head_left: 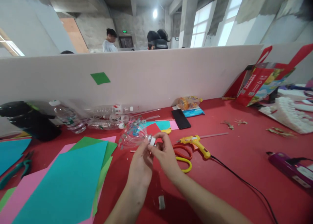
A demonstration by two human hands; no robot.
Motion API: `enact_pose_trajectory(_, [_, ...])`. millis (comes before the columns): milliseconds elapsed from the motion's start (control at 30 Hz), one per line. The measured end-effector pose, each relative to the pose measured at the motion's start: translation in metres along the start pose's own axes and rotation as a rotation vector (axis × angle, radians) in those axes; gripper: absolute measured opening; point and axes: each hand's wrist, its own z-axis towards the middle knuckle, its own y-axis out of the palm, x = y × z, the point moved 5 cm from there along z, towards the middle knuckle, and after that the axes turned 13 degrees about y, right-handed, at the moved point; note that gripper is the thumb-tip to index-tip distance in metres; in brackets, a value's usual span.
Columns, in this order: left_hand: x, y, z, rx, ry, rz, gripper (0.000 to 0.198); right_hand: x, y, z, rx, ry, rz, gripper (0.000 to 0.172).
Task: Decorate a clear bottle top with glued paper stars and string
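Holding a cut clear bottle [133, 133] by its white cap [152, 140] in curled left hand [141, 165] and curled right hand [167, 155]. Hard to see all the red scissors [184, 147]

Beyond a white partition [151, 76], a lamp [155, 13] lights grey walls [95, 30].

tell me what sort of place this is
Probably a craft workspace, perhaps in an unfinished building: a yellow glue gun and coloured paper sheets lie on the red table, with a bare concrete wall beyond.
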Motion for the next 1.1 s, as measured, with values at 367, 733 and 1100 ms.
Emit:
enact_pose_trajectory(367, [0.018,0.002,0.003,0.049,-0.069,-0.058,0.016,-0.008,-0.009,0.004,0.040,-0.095,-0.227,0.027])
enact_pose_trajectory(733, [0.057,-0.006,0.019,0.072,-0.116,-0.065,0.029,0.002,0.003,0.005,-0.246,-0.036,-0.264,0.028])
enact_pose_trajectory(1100, [0.050,-0.018,0.024,-0.033,-0.147,-0.038,0.031,-0.010,0.002,-0.004,-0.201,-0.152,-0.456,0.033])
